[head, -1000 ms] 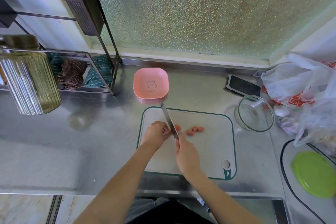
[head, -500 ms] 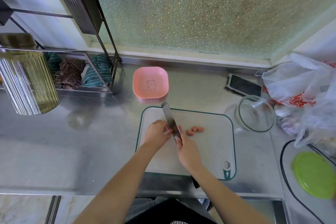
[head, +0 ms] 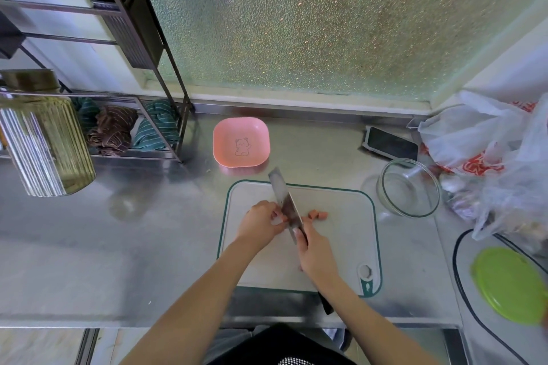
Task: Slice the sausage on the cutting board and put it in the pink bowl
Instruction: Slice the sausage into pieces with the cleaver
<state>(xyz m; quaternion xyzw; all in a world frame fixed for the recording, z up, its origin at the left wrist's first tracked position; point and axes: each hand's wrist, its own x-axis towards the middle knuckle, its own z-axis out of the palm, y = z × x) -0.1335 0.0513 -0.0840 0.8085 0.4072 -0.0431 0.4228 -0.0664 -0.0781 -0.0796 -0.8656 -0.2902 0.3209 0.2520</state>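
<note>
A white cutting board (head: 341, 240) with a green rim lies on the steel counter. My left hand (head: 259, 221) pinches the uncut sausage end, almost wholly hidden under its fingers. My right hand (head: 314, 252) grips a knife (head: 284, 201) whose blade stands tilted against the left fingertips, tip toward the back. A few cut sausage pieces (head: 318, 214) lie just right of the blade. The pink bowl (head: 240, 145), with a bear drawing inside, stands beyond the board and holds nothing.
A glass bowl (head: 407, 187) stands right of the board, with a phone (head: 390, 144) behind it and plastic bags (head: 498, 157) at far right. A green lid (head: 510, 284) lies near right. A metal rack (head: 133, 127) with cloths and a ribbed jar (head: 44, 142) stand left.
The knife blade has shifted slightly left along the sausage and tilted, now close against my left fingertips. The cut pieces stay where they were.
</note>
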